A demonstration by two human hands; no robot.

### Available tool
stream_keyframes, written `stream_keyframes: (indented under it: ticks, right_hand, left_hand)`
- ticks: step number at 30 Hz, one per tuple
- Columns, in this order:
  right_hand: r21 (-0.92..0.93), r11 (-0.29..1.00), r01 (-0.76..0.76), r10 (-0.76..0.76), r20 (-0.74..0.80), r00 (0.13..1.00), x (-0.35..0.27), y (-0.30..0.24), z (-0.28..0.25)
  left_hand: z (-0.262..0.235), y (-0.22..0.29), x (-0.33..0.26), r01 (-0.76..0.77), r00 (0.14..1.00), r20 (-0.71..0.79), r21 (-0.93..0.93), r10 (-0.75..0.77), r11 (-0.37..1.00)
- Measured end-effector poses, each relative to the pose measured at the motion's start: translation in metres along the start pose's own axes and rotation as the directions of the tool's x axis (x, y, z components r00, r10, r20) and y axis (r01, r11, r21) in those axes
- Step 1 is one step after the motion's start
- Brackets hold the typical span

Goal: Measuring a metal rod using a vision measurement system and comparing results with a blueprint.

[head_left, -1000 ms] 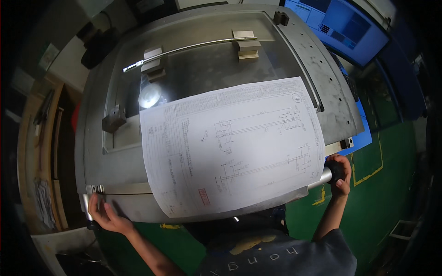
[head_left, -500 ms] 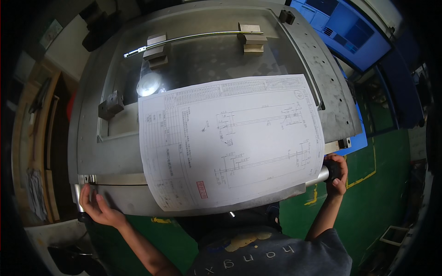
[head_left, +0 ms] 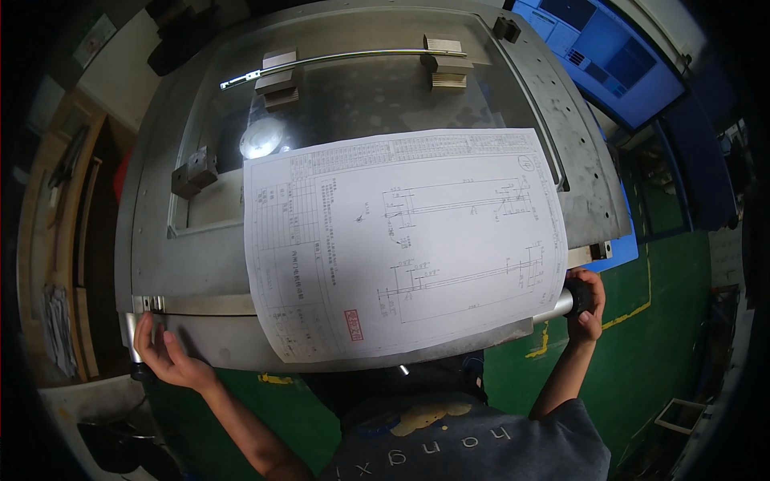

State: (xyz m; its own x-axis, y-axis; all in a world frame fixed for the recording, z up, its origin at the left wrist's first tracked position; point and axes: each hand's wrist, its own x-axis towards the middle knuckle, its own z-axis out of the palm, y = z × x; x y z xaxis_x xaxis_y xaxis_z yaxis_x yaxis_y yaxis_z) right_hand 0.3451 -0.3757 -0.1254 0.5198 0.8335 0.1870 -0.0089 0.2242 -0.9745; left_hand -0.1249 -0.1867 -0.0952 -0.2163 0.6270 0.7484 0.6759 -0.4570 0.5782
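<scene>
1. The left hand (head_left: 172,359) is loosely open beside a silver handle (head_left: 133,338); I can't tell if they touch.
2. The right hand (head_left: 597,303) curls around a black knob (head_left: 577,298).
3. A big paper drawing (head_left: 353,264) lies on the metal table (head_left: 188,276).
4. Past it, a thin metal rod (head_left: 353,55) rests on two blocks (head_left: 277,83).
5. A wooden cabinet (head_left: 87,337) holds something grey and crumpled (head_left: 59,337).

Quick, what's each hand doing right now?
Left hand: open, fingers loosely curled beside the silver cylinder; contact unclear.
Right hand: closed around the black knob.
</scene>
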Motion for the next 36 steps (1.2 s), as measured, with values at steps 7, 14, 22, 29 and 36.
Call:
stream_keyframes:
  ticks: [7, 14, 22, 29, 36]
  right_hand:
    - [0.014, 1.0, -0.001, 0.001, 0.021, 1.0, -0.001, 0.002, 0.0]
    - [0.005, 1.0, 0.0, 0.0, 0.021, 1.0, 0.0, 0.003, -0.001]
    - [-0.006, 1.0, -0.006, 0.006, 0.019, 1.0, 0.0, 0.003, -0.003]
    - [0.005, 1.0, -0.011, 0.011, 0.024, 1.0, -0.001, 0.003, -0.002]
    - [0.018, 1.0, -0.004, 0.004, 0.024, 1.0, -0.001, 0.004, -0.002]
  left_hand:
    - [0.001, 0.0, -0.001, 0.002, 1.0, -0.015, -0.007, -0.002, 1.0]
    - [0.001, -0.001, 0.001, 0.005, 1.0, -0.009, 0.004, -0.005, 1.0]
    - [-0.002, -0.008, -0.001, 0.045, 0.999, 0.027, -0.032, -0.044, 0.998]
    - [0.0, 0.0, 0.001, 0.029, 0.999, 0.044, -0.037, -0.027, 0.999]
    - [0.002, 0.003, 0.001, 0.031, 0.998, 0.053, -0.046, -0.029, 0.998]
